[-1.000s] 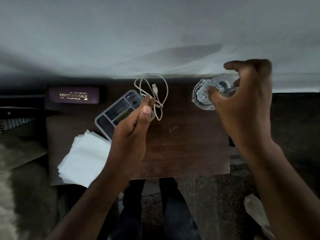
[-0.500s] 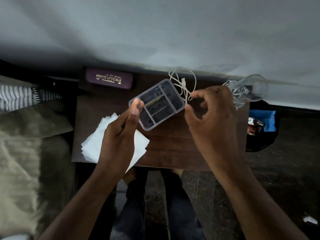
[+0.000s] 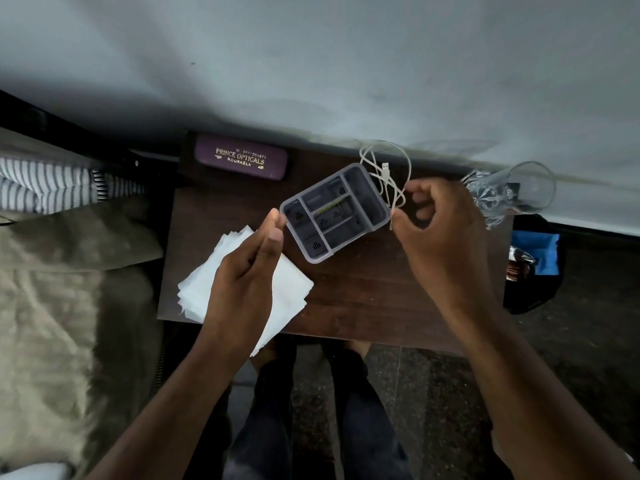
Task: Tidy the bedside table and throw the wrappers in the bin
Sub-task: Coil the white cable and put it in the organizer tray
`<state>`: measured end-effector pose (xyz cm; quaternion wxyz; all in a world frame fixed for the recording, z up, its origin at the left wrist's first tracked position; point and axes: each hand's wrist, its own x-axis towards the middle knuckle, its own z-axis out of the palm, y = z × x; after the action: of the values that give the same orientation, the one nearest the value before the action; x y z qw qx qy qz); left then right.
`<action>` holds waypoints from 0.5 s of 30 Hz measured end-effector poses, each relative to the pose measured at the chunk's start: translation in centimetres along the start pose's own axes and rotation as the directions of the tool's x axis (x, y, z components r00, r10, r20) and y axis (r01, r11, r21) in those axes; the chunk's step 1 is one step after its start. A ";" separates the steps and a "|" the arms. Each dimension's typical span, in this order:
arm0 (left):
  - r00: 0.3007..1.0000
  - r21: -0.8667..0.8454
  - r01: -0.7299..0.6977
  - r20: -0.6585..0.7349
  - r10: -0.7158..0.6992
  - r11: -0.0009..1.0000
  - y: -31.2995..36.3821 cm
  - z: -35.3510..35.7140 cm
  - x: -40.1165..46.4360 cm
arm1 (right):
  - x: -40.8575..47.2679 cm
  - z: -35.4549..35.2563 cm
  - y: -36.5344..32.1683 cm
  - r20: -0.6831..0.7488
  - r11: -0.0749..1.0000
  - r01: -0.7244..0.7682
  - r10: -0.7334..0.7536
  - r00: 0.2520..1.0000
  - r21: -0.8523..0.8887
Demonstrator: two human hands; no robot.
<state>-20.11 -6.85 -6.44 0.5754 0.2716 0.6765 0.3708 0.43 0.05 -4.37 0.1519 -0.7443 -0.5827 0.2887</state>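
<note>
A grey compartment tray (image 3: 337,213) lies tilted on the brown bedside table (image 3: 363,289). My left hand (image 3: 247,271) pinches the tray's left corner between thumb and forefinger. A white USB cable (image 3: 384,168) is looped at the tray's right end. There my right hand (image 3: 440,233), fingers curled, pinches the cable against the tray's edge. A stack of white tissues (image 3: 294,289) sits at the table's front left, partly under my left hand. A clear glass (image 3: 516,192) stands at the table's far right corner. A black bin (image 3: 533,265) with a blue liner holds a shiny wrapper (image 3: 517,263).
A purple spectacle case (image 3: 242,161) lies at the back left of the table, against the white wall. A bed with striped cloth (image 3: 45,185) and an olive blanket (image 3: 52,289) borders the table's left side. My legs (image 3: 311,410) stand on dark floor below the front edge.
My right hand has let go of the glass and moved left to the cable at the tray's right end. My left hand has slid to the tray's left corner.
</note>
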 end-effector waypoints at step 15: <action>0.991 0.152 0.127 0.014 -0.131 0.980 -0.6 1.0 1.5 | 7.2 2.8 3.0 0.187 0.989 -0.142 0.130 0.974 0.052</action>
<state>-19.35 -5.82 -7.83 0.5843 0.2742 0.7117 0.2771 2.17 5.83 -10.02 0.1015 -0.7473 -0.5324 0.3844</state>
